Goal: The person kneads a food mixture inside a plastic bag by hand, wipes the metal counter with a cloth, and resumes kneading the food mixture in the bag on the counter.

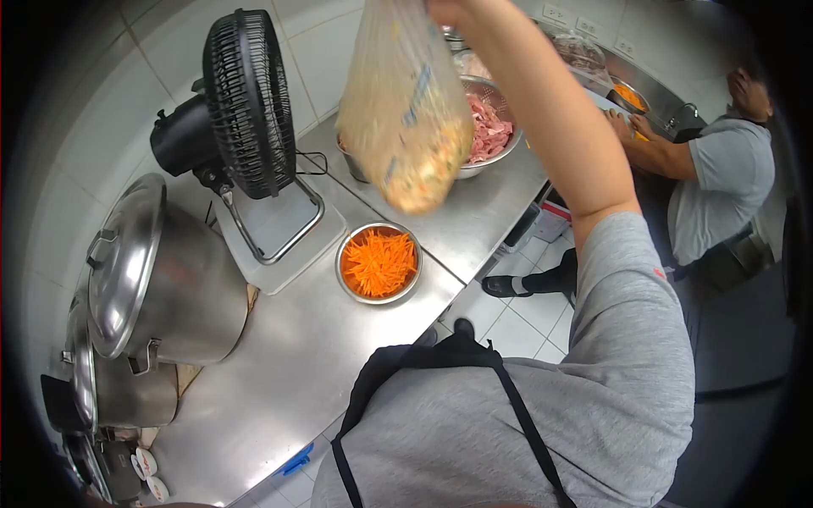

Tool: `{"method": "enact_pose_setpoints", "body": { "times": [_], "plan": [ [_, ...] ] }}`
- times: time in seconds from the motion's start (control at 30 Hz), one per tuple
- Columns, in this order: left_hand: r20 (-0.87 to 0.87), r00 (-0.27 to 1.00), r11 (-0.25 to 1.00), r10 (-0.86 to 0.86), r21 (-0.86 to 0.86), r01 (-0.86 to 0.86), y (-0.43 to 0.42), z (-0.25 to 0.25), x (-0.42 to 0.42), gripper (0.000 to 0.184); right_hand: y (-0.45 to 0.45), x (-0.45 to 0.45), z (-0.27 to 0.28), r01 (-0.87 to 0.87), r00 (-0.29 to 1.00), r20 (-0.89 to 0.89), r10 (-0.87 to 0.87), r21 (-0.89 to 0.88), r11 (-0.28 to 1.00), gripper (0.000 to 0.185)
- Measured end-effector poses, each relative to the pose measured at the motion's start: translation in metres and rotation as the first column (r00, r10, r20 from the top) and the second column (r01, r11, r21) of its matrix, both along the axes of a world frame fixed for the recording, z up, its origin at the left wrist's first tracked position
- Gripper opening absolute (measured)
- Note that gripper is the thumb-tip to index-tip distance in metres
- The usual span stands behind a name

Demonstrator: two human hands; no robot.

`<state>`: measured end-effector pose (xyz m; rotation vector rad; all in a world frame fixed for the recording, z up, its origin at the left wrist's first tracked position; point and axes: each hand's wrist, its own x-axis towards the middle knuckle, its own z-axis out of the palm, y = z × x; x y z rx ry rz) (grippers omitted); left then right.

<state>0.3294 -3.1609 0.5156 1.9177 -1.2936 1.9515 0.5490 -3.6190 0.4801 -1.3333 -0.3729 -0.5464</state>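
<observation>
My right arm reaches up to the top edge, where only part of my right hand (445, 12) shows; its fingers are mostly cut off by the frame. From it hangs a clear plastic bag (406, 110) with blue print, bulging with a pale, chopped mix with orange and green bits. The bag is slightly blurred and hangs over the steel counter. Below it stands a steel bowl of shredded carrots (379, 261). Behind the bag, partly covered, is a perforated steel colander (508, 151) with strips of raw pink meat (489, 131). My left hand is out of view.
A black fan (247, 106) stands on a white board (292, 271) at the counter's back. Large lidded steel pots (195, 288) line the left. At right, a co-worker (720, 169) works by a sink, near a bowl of orange shreds (628, 97).
</observation>
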Motion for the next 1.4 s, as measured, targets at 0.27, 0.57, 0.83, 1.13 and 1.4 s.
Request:
{"method": "enact_pose_setpoints", "body": {
  "times": [0.27, 0.57, 0.83, 1.13, 1.4],
  "plan": [
    [-0.463, 0.850, 0.944, 0.253, -0.076, -0.322, 0.056, -0.096, 0.001, 0.029, 0.160, -0.086, -0.055, -0.220, 0.971, -0.190, 0.145, -0.472, 0.854, 0.042],
    [-0.975, 0.167, 0.985, 0.148, 0.130, -0.116, 0.066, -0.207, 0.045, 0.085, 0.275, -0.072, -0.149, -0.294, 0.893, 0.023, 0.449, -0.726, 0.621, 0.035],
    [-0.978, -0.206, 0.950, 0.043, 0.104, -0.295, 0.121, -0.383, 0.058, 0.098, 0.286, -0.088, -0.337, -0.034, 0.985, 0.079, 0.154, -0.782, 0.622, 0.058],
    [-0.732, -0.468, 0.841, -0.495, -0.269, -0.469, 0.102, -0.361, 0.054, 0.068, 0.307, -0.088, -0.385, -0.719, 0.638, -0.514, 0.573, -0.132, 0.683, 0.098],
    [-0.945, -0.079, 0.826, -0.318, -0.235, -0.512, 0.091, -0.392, 0.021, 0.060, 0.301, -0.031, -0.421, -0.755, 0.631, -0.660, 0.407, -0.402, 0.519, 0.072]
  ]
}}
